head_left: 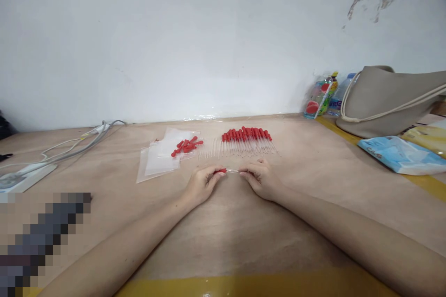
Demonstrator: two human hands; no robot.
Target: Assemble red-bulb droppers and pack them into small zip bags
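The left hand (203, 184) is pinching the red bulb end of a glass dropper (230, 171). The right hand (262, 179) is pinching its glass tip, holding it level over mid-bench (237, 232), just before the row of droppers (248, 141) nearer the far edge.

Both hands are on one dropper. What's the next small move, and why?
Probably push the red bulb in the left hand onto the glass tube pinched by the right hand: they meet between the hands, loose bulbs lie on the bags, and capped droppers sit in a row behind.
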